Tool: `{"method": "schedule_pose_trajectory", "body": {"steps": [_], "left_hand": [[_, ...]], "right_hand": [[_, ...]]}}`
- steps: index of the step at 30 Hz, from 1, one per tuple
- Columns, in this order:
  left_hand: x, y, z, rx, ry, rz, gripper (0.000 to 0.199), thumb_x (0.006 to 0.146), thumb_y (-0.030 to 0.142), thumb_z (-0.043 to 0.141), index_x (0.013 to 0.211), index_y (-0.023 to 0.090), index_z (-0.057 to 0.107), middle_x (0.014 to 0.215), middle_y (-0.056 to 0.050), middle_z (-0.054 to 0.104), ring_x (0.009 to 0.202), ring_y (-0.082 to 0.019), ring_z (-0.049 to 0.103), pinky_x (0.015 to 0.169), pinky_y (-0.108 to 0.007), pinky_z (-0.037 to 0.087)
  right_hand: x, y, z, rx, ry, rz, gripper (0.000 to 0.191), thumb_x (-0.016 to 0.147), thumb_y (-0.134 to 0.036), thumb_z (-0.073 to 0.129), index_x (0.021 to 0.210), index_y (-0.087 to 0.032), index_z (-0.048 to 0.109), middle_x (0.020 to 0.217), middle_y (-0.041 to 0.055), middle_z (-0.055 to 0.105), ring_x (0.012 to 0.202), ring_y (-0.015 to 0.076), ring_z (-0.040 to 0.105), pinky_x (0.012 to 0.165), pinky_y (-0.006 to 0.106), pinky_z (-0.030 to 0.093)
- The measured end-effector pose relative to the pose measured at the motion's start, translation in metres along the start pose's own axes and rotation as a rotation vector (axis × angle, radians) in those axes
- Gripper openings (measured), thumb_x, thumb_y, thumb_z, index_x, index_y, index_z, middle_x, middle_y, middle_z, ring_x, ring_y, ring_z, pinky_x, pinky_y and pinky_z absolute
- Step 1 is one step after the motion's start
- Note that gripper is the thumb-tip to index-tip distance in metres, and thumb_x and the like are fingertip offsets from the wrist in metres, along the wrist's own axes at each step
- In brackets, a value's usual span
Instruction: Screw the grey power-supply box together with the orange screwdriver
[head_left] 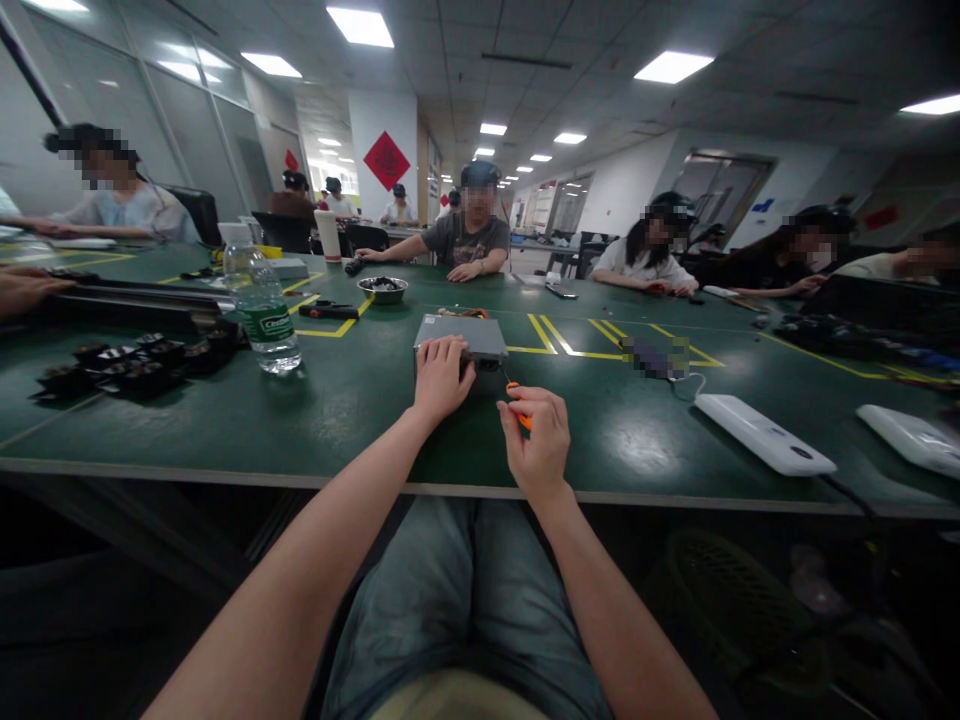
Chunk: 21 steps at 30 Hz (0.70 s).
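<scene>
A grey metal computer power supply [480, 338] lies on the green table in front of me, with a few coloured wires showing at its far side. My left hand [442, 375] rests over its near left part, fingers on top and thumb along the near side. The fingers of my right hand [541, 430] are closed round the orange handle of a screwdriver [513, 389]. Its thin dark shaft points at the right near corner of the power supply; whether the tip touches a screw cannot be seen.
To the left stand a water bottle [259, 300] and a pile of black parts [142, 362]. Dark-handled pliers [326, 310] and a metal bowl [382, 290] lie beyond. A white power bank [765, 434] with a cable is at right. Several people sit around the table.
</scene>
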<state>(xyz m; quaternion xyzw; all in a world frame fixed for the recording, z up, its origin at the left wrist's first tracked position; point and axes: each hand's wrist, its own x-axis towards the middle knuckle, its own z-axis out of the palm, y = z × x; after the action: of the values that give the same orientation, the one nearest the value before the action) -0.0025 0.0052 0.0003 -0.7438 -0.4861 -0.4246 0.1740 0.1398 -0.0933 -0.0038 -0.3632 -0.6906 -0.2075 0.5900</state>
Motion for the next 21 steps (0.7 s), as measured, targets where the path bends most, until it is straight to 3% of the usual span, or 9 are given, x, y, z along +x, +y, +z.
{"method": "schedule_pose_trajectory", "body": {"steps": [3,8,14,17,21], "left_hand": [[0.000,0.001,-0.001,-0.005,-0.002,-0.004,0.025,0.082,0.027,0.046,0.107,0.020,0.049,0.121,-0.007,0.054,0.116,-0.022,0.044,0.104,-0.040,0.024],[0.000,0.001,-0.002,-0.011,-0.010,-0.007,0.026,0.082,0.026,0.046,0.107,0.020,0.048,0.122,-0.007,0.054,0.116,-0.023,0.043,0.104,-0.041,0.024],[0.000,0.001,-0.003,-0.016,-0.020,-0.014,0.025,0.083,0.026,0.045,0.107,0.021,0.048,0.123,-0.007,0.053,0.117,-0.023,0.043,0.104,-0.042,0.024],[0.001,0.001,-0.003,-0.015,-0.014,-0.008,0.025,0.083,0.027,0.046,0.106,0.021,0.049,0.122,-0.007,0.054,0.117,-0.022,0.043,0.105,-0.041,0.024],[0.000,0.000,-0.002,-0.018,-0.010,-0.004,0.025,0.082,0.027,0.047,0.106,0.021,0.049,0.121,-0.006,0.055,0.116,-0.022,0.044,0.104,-0.041,0.024]], "right_hand": [[0.000,-0.001,0.000,-0.020,-0.004,-0.008,0.010,0.082,-0.015,0.053,0.090,-0.021,0.050,0.091,0.0057,0.064,0.091,0.0177,0.058,0.080,0.035,0.049],[-0.002,-0.002,0.001,-0.010,-0.020,0.089,0.034,0.084,-0.016,0.046,0.117,-0.018,0.039,0.112,0.0127,0.059,0.103,0.0194,0.056,0.084,0.038,0.048],[0.001,0.001,-0.004,-0.095,-0.008,0.108,0.009,0.082,-0.021,0.051,0.091,-0.020,0.049,0.101,0.0092,0.062,0.094,0.0189,0.057,0.083,0.037,0.045],[0.006,0.000,-0.008,-0.021,-0.045,0.145,0.008,0.085,-0.020,0.046,0.092,-0.020,0.048,0.094,0.0077,0.060,0.088,0.0162,0.059,0.076,0.030,0.047],[0.020,-0.008,-0.013,-0.056,-0.178,0.220,0.016,0.087,-0.021,0.042,0.102,-0.019,0.047,0.094,0.0069,0.061,0.086,0.0165,0.060,0.075,0.029,0.048]]}}
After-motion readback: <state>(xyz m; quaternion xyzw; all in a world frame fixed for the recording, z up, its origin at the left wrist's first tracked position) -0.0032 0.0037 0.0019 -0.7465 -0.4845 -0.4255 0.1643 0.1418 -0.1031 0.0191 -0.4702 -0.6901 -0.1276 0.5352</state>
